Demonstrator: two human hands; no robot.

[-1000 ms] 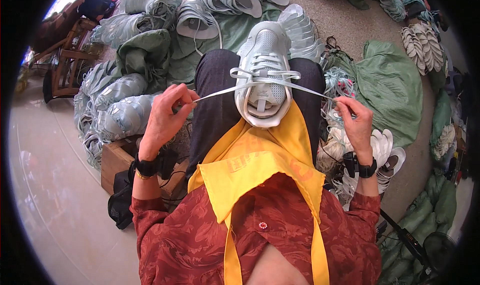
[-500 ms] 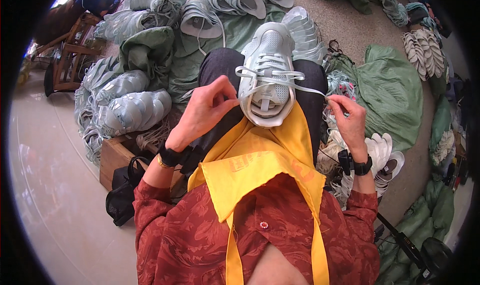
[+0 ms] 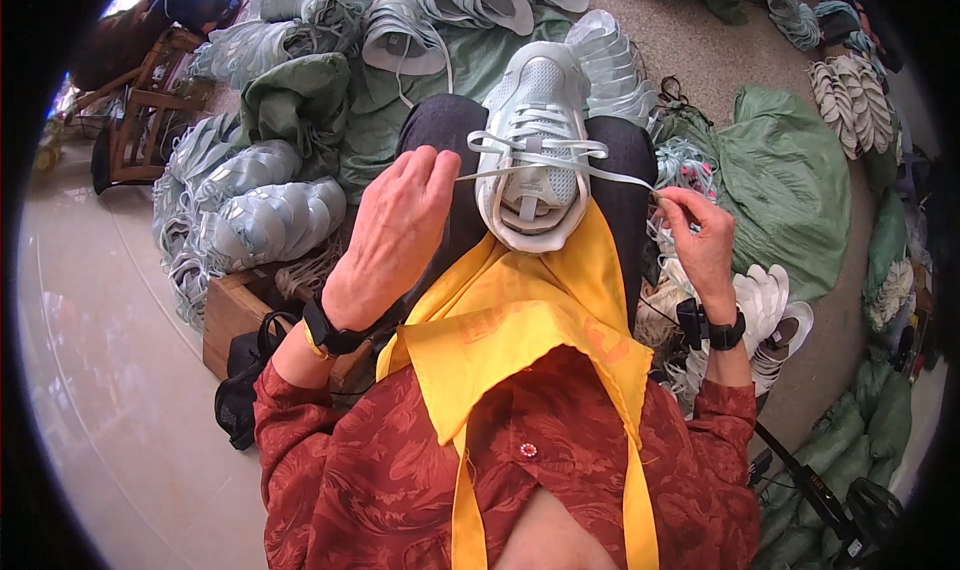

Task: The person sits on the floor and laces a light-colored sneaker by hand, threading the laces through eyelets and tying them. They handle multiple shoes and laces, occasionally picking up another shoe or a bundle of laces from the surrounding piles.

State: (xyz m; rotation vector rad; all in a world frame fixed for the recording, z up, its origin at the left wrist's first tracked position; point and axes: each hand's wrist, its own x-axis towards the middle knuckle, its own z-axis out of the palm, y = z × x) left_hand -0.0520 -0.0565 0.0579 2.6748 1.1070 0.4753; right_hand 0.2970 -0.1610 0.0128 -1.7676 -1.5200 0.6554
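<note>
A pale grey-green sneaker (image 3: 540, 80) rests between my knees, its heel toward me. Its shoelace (image 3: 537, 153) is tied in a bow across the throat, a loop standing out on either side. My left hand (image 3: 393, 235) is closed left of the shoe, knuckles up, and a lace end runs into it; the fingertips are hidden behind the hand. On the other side, my right hand (image 3: 700, 238) pinches the other lace end between thumb and finger, and that end is stretched out from the bow.
Stacked, laced shoe uppers (image 3: 270, 220) lie at the left, beside a wooden box (image 3: 235, 325). More pale uppers (image 3: 610, 70) sit beyond the shoe. A green sack (image 3: 785, 195) spreads at the right, near white uppers (image 3: 765, 310). A yellow apron (image 3: 510, 340) covers my lap.
My left hand has turned its back upward and shifted slightly left, drawing its lace end out to the side. The right hand and the shoe have hardly moved.
</note>
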